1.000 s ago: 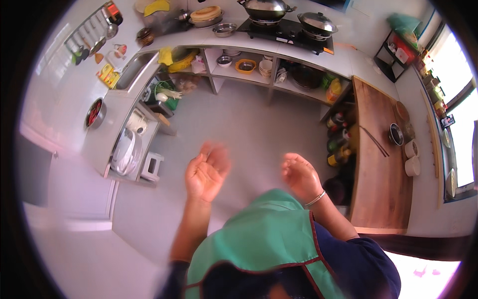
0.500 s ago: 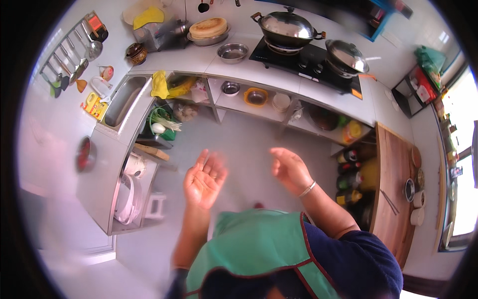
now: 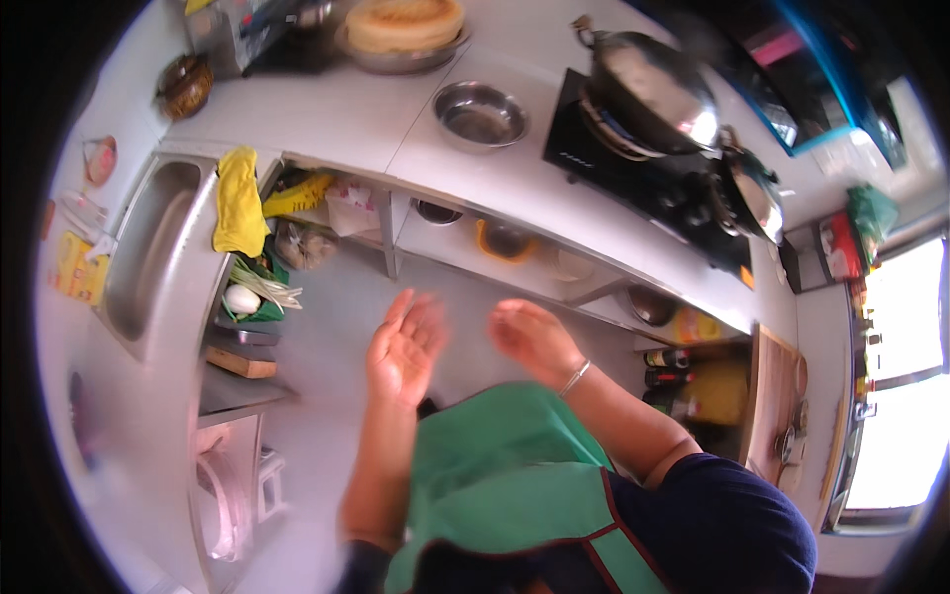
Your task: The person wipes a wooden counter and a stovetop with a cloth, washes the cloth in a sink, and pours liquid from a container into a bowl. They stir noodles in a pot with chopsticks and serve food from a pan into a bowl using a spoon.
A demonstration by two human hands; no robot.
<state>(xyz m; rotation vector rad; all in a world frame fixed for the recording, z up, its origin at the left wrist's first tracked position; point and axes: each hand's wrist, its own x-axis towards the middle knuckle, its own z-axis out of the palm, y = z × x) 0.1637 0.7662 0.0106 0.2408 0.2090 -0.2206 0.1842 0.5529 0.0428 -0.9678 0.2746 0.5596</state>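
Observation:
My left hand [image 3: 404,346] is raised in front of the green apron [image 3: 524,436], palm turned up, fingers stretched and a little blurred; nothing lies in it. To its right, my right hand [image 3: 535,342] wears a bracelet [image 3: 575,377] at the wrist. Its fingers are loosely bent and blurred, with no object visible in them. Both hands hang in the air above the floor, apart from each other and short of the counter [image 3: 396,129]. A steel bowl [image 3: 481,115] stands on that counter beyond them, beside a large round bread [image 3: 405,22] on a metal plate.
A lidded wok [image 3: 653,89] and a second lidded pan [image 3: 749,193] sit on the black cooktop [image 3: 633,168]. At left is a sink [image 3: 153,243] with a yellow cloth [image 3: 238,203] on its edge. Vegetables [image 3: 255,294], bowls and bottles [image 3: 668,376] fill open shelves below. A wooden board [image 3: 776,396] lies right.
The view has shifted closer to the counter and tilted. My right hand has come nearer to my left, its fingers more turned inward. Neither hand has taken hold of anything.

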